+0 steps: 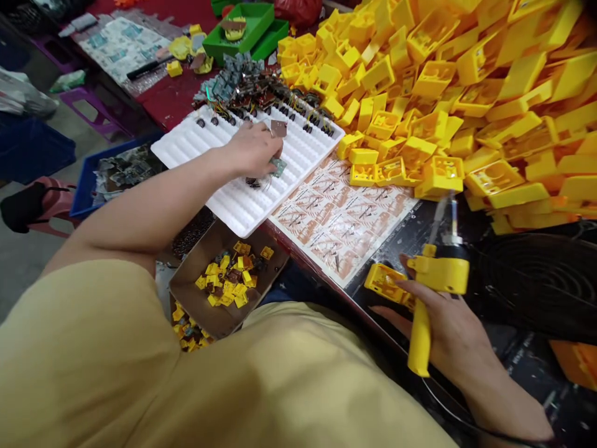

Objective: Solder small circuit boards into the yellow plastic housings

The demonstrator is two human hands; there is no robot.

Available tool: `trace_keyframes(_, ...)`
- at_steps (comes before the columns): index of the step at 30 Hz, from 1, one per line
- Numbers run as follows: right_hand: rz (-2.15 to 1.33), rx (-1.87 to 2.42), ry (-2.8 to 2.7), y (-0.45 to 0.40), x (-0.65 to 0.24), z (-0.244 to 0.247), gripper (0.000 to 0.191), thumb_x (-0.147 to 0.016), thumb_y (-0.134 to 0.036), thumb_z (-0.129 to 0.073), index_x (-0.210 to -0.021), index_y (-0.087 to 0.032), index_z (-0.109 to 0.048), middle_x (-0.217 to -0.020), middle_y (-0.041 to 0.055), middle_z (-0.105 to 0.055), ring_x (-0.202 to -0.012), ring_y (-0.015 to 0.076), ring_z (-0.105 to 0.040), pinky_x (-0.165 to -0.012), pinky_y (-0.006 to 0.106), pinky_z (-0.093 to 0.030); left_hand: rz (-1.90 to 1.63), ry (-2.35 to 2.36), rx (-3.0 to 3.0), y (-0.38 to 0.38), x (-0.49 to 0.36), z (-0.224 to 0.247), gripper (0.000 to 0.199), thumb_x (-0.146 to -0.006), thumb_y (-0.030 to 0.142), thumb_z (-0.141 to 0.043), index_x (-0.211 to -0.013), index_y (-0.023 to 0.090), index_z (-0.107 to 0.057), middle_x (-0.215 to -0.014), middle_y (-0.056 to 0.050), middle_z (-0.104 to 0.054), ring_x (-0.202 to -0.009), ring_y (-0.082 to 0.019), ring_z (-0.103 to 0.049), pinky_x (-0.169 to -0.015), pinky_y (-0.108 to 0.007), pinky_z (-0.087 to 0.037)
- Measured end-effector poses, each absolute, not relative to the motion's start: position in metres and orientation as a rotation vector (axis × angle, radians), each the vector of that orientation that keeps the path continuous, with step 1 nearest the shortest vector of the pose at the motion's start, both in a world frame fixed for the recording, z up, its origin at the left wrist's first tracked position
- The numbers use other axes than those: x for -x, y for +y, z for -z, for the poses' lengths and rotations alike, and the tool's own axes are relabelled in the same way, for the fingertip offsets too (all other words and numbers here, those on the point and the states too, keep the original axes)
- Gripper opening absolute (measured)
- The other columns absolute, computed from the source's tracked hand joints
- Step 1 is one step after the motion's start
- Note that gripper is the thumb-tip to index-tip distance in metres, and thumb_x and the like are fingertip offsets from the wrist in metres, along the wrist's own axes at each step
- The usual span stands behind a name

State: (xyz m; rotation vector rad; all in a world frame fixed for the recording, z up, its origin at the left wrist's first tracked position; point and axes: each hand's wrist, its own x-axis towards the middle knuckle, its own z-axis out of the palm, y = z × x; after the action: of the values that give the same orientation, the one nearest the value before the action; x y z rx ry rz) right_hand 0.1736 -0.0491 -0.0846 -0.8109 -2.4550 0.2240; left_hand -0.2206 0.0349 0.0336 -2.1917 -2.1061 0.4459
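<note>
My left hand (pixel 255 149) reaches over a white ribbed foam tray (pixel 233 205), its fingers curled around a small circuit board (pixel 278 167) with wires. A brown square piece (pixel 278 128) shows beside its knuckles. Along the tray's far side lie round black parts with wires (pixel 308 121) and a heap of grey and brown boards (pixel 242 78). My right hand (pixel 452 330) is wrapped round a yellow-handled tool (pixel 420 339) with a metal tip pointing away from me. The same hand's fingers also touch a yellow plastic housing (pixel 387 281) near the table's front edge.
A large pile of yellow housings (pixel 420 81) covers the right back. Patterned sheets (pixel 340 218) lie beside the tray. A cardboard box (pixel 252 298) with yellow pieces stands below the table edge; a blue crate (pixel 84 193) is at left. Green trays (pixel 256 31) sit at the back.
</note>
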Motion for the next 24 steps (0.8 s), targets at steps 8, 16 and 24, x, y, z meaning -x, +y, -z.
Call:
trace_keyframes(8,-0.058,0.873,-2.452,-0.048,-0.174,0.084,0.034,-0.088,-0.025,-0.068,-0.119,-0.02,-0.055,-0.098,0.0049,-0.071,-0.079,0.0185,-0.068,-0.068,0.029,-0.054,0.474,-2.057,2.473,0.017,0.216,-0.075,0.027,-0.084,0.038,-0.064,-0.1,0.017,-0.07,-0.084,-0.003,-0.069,-0.073,-0.013,-0.057,-0.072,-0.035,-0.051)
trace_keyframes(16,-0.015,0.958,-2.41,-0.049,-0.173,0.079,0.034,-0.088,-0.028,-0.068,-0.119,-0.019,-0.055,-0.092,0.0052,-0.07,-0.075,0.0179,-0.068,-0.069,0.029,-0.055,1.111,-1.938,2.907,0.031,0.131,-0.006,0.031,-0.093,0.021,-0.055,-0.12,0.014,-0.066,-0.095,-0.008,-0.07,-0.074,-0.012,-0.066,-0.062,-0.027,-0.056)
trace_keyframes(24,-0.064,0.961,-2.26,-0.063,-0.183,0.05,0.039,-0.08,-0.021,-0.077,-0.114,-0.021,-0.058,-0.095,0.0023,-0.074,-0.076,0.0154,-0.07,-0.073,0.027,-0.056,0.262,-1.075,3.008,-0.028,0.122,0.045,0.032,-0.092,0.018,-0.046,-0.114,0.025,-0.068,-0.109,-0.005,-0.073,-0.095,-0.019,-0.066,-0.078,-0.032,-0.051)
